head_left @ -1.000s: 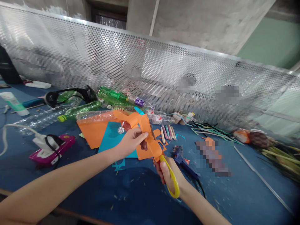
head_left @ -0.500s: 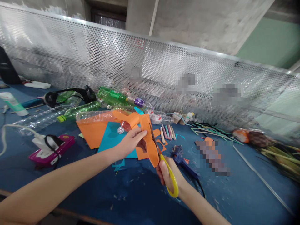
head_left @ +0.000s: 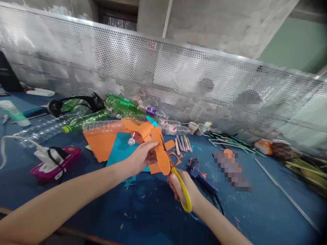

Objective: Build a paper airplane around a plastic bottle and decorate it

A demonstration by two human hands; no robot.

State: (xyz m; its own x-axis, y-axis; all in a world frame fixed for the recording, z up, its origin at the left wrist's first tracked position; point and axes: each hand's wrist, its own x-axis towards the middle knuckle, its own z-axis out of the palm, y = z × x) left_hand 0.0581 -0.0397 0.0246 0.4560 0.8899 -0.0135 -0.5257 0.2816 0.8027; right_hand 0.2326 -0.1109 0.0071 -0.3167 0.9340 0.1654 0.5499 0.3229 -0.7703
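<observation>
My left hand pinches a piece of orange paper between thumb and fingers, held up above the table. Its outline is rounded, with a narrow waist. My right hand is closed around the yellow handles of a pair of scissors. The dark blades lie along the right edge of the orange piece, pointing away from me. Beneath my hands are a blue sheet and orange paper scraps. Part of the left fingers is hidden behind the orange piece.
A blue glue gun lies right of the scissors. Several coloured sticks rest behind it. Green bottles and clear bottles stand along a perforated metal screen. At left is a magenta power strip with a white plug.
Both hands have shifted slightly, the scissors moving a little up and left. The orange piece is tilted and raised somewhat, still between the left fingers.
</observation>
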